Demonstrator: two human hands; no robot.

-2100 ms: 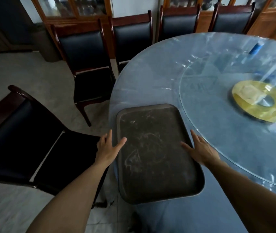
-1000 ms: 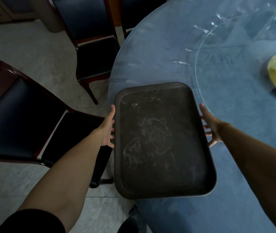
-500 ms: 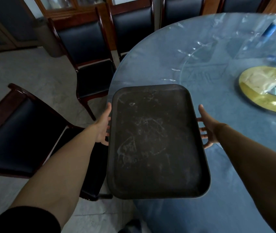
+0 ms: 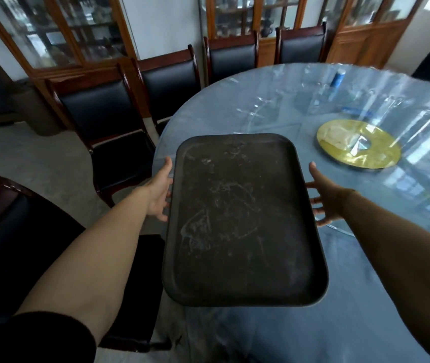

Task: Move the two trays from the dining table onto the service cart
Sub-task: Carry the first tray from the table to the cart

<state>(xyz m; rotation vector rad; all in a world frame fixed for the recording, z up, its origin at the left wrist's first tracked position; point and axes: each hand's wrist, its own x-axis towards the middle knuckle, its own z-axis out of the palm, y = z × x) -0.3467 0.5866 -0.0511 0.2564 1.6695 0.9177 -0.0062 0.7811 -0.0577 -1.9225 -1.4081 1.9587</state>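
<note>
A dark, scuffed rectangular tray [image 4: 242, 221] is held level above the near edge of the round dining table [image 4: 365, 297]. My left hand [image 4: 159, 191] grips its left long edge, thumb on the rim and fingers underneath. On the opposite long edge my right hand [image 4: 325, 196] holds it the same way. No second tray and no service cart is in view.
The table has a blue cloth under clear plastic and a glass turntable [image 4: 392, 121] carrying a yellow disc [image 4: 358, 144] and a blue-capped bottle [image 4: 337, 78]. Black-cushioned wooden chairs [image 4: 109, 119] line the table's left and far sides. One chair [image 4: 12, 247] stands beside my left arm. Glass-fronted cabinets fill the back wall.
Both hands went from resting flat beside the tray to gripping its long edges. The tray has lifted off the table and come toward me. My view has tilted up.
</note>
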